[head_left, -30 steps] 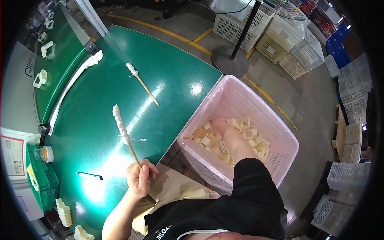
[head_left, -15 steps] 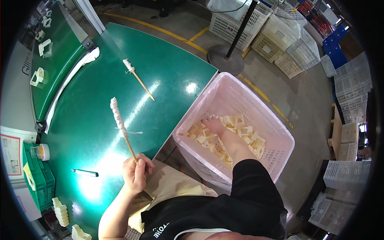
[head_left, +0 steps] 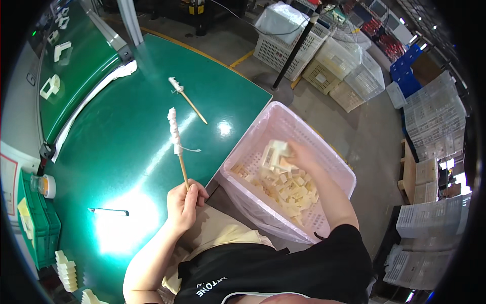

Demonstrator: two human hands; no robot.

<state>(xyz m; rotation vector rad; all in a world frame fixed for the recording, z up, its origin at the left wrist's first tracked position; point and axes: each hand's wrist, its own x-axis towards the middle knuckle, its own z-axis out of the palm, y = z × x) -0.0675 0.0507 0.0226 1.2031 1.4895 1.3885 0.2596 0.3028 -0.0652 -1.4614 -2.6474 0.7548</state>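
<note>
My left hand is closed round the lower end of a wooden stick, held upright over the green table edge. White cloth is wound round its upper part, and a loose thread trails from it. Inside the pink plastic basket, my right hand grips cream plastic pieces, slightly smeared by motion; their number is unclear. Below it lie several loose cream plastic pieces on the basket floor. A second cloth-wrapped stick rests on the green table.
A slim dark pen-like tool lies on the table. At the left are a green crate, a jar and stacked cream pieces. A green conveyor carries parts. Beyond the basket stand a black pole and stacked crates.
My right hand has risen from the pile, now with cream plastic pieces in its grip. The left hand and stick appear slightly further right as the view has shifted.
</note>
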